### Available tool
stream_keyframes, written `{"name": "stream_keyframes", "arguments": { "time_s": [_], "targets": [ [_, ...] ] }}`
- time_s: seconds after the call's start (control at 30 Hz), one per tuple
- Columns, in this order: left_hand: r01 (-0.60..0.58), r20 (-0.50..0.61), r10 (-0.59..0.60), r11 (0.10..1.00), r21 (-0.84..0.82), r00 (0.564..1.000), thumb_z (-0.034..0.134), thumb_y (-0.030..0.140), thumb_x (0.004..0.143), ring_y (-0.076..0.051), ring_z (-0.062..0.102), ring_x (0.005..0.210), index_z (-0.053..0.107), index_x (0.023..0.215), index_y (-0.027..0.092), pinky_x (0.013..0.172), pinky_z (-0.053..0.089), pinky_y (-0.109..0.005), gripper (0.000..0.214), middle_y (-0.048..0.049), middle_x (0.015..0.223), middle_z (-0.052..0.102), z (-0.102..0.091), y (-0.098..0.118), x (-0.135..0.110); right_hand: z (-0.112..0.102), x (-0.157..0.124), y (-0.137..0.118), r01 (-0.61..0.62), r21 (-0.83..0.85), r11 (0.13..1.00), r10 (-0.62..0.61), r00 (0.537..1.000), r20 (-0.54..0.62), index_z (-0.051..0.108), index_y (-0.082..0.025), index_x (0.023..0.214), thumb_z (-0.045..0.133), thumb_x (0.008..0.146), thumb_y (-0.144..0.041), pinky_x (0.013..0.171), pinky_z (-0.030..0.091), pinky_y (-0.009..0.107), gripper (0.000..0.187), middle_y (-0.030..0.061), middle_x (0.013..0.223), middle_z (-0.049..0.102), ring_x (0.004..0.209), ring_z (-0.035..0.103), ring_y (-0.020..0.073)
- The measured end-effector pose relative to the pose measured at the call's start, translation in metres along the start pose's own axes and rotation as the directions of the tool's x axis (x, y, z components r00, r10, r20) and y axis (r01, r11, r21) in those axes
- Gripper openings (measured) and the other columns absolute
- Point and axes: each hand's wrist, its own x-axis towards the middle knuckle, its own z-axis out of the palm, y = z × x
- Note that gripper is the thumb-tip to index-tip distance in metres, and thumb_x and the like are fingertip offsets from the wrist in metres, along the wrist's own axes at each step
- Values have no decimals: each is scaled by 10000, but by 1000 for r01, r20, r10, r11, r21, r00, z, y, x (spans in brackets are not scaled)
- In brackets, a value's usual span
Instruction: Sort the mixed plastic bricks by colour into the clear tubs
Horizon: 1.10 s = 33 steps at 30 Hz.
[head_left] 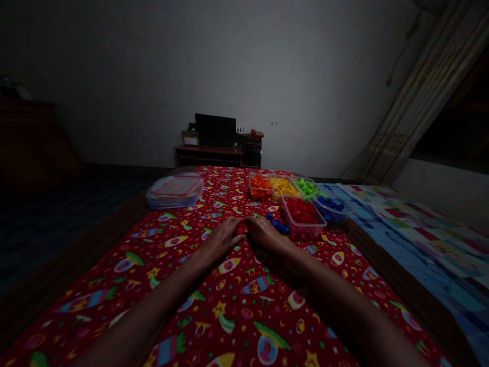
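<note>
My left hand [224, 235] and my right hand [263, 232] meet fingertip to fingertip over the red patterned cloth. Both are closed with bent fingers. Whatever they hold between them is hidden or lost against the red cloth in the dim light. Just right of my right hand lie a few blue toy pieces [280, 227]. Beyond them stands a clear tub of red pieces [304, 216], with a round tub of blue pieces [332, 206] beside it.
Behind these are tubs of orange pieces [260, 187], yellow pieces [284, 187] and green pieces [306, 187]. Stacked clear lids [175, 191] lie at the left edge. A bed [428, 234] adjoins on the right. A monitor [216, 130] stands on a far desk.
</note>
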Motion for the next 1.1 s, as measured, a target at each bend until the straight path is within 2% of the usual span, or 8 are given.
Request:
{"name": "stream_keyframes", "arguments": {
  "time_s": [0.17,0.3,0.43,0.63,0.73,0.87,1.0,1.1],
  "targets": [
    [18,-16,-19,998,-67,1000,529,331,843,-236,570,1038,505,1251,197,924,452,-393,431,-102,1151,591,4,-15,6,-17,-3,-8,-5,-10,1000,5,1000,12,509,-122,1201,500,847,-144,696,373,250,356,106,935,655,827,575,180],
    [182,5,-182,982,-56,983,603,384,772,-259,596,990,545,1241,175,877,471,-399,517,-110,1116,638,1,-14,10,-38,-2,-9,-89,-60,994,93,993,70,635,-150,964,541,856,-308,610,325,237,213,80,819,666,721,575,164],
    [232,58,-228,971,-56,972,623,418,747,-230,614,915,596,1199,200,822,483,-345,502,-71,1054,661,-7,-4,10,-46,3,-3,-138,-84,987,140,990,21,651,-123,821,498,883,-372,573,286,246,299,85,734,641,654,534,150],
    [193,32,-192,980,-35,981,628,442,741,-198,608,822,663,1022,200,758,478,-300,373,-45,935,661,-8,-3,8,-40,5,-7,-61,81,995,63,998,-18,628,-120,907,495,848,-136,632,328,217,146,59,816,641,700,527,121],
    [166,26,-165,986,-30,986,623,431,743,-199,601,834,668,986,193,768,474,-299,344,-50,916,646,-7,-7,8,-26,-3,-13,41,69,997,-45,997,55,604,-134,883,549,847,-199,638,335,225,92,49,804,613,709,517,132],
    [165,56,-163,986,-36,985,628,420,731,-206,595,867,665,1016,188,781,474,-308,369,-62,946,632,-8,-12,9,-10,-12,-12,144,41,989,-146,989,30,559,-120,898,607,830,-230,702,356,244,138,91,905,588,819,520,160],
    [206,72,-203,978,-29,976,654,428,691,-206,598,829,660,1057,191,753,477,-306,437,-59,938,641,-10,-14,11,-22,-4,-9,69,89,994,-77,993,94,561,-124,887,559,827,-172,655,349,239,77,62,820,591,754,527,154],
    [262,63,-257,962,-80,964,647,372,680,-180,593,748,589,1186,178,682,479,-287,545,-54,943,645,-12,-13,12,-31,2,-8,28,78,997,-33,998,60,556,-112,952,522,816,-139,634,333,234,143,63,820,603,726,520,145]
  ]
}}
